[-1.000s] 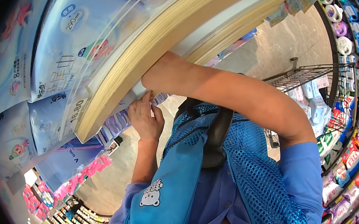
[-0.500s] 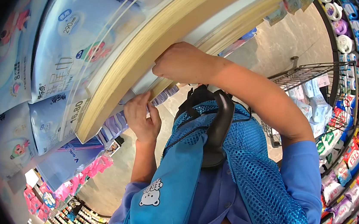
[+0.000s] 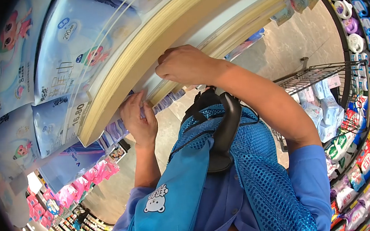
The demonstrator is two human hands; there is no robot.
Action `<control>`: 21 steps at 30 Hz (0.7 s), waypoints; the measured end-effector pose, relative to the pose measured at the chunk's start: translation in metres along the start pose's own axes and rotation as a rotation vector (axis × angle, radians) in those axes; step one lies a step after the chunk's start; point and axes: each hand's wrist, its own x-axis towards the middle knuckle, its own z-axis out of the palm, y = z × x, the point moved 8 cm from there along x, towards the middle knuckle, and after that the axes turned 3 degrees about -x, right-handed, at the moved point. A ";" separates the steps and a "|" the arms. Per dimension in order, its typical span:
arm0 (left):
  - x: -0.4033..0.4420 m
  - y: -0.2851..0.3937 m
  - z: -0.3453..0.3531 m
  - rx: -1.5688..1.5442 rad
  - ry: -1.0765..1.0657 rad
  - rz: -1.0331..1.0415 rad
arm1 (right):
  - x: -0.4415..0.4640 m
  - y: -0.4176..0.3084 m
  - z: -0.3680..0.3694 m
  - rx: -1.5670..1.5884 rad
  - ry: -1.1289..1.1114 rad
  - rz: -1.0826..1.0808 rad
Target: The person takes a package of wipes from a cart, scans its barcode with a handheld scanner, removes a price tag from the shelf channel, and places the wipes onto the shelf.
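Note:
My left hand point(image 3: 138, 121) is raised below the curved wooden shelf edge point(image 3: 142, 41), near purple packs point(image 3: 166, 101) on a lower level. Its thumb stands apart from the fingers, and I see nothing held in it. My right hand point(image 3: 187, 63) reaches across to the underside of the same shelf, beside a pale lower shelf panel. Its fingers are curled in, with the tips hidden, so what they hold, if anything, does not show. Large light blue packs point(image 3: 80, 45) lie above the shelf edge, behind a clear strip with a 16.80 price label point(image 3: 78, 114).
A wire cart point(image 3: 319, 76) holding light blue and pink packs point(image 3: 327, 110) stands at the right. Beyond it, a curved shelf carries bottles point(image 3: 356, 43) and detergent bags point(image 3: 368, 160). A blue mesh bag point(image 3: 266, 170) hangs on my front. Pink packs point(image 3: 84, 183) are at lower left.
My right hand has come out from under the shelf, where it was hidden past the wrist, and is now visible and curled. My left hand has shifted a little to the left.

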 end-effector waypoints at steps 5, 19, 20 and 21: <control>0.000 -0.004 -0.003 -0.059 0.004 -0.030 | 0.009 -0.004 0.015 -0.034 -0.124 0.019; 0.002 -0.011 0.016 -0.048 -0.178 -0.046 | -0.048 0.009 -0.092 0.497 -0.060 0.287; 0.003 -0.010 0.018 -0.055 -0.192 -0.051 | -0.059 0.007 -0.097 0.493 -0.058 0.295; 0.005 -0.008 0.020 -0.064 -0.198 -0.045 | -0.070 0.001 -0.103 0.489 -0.044 0.241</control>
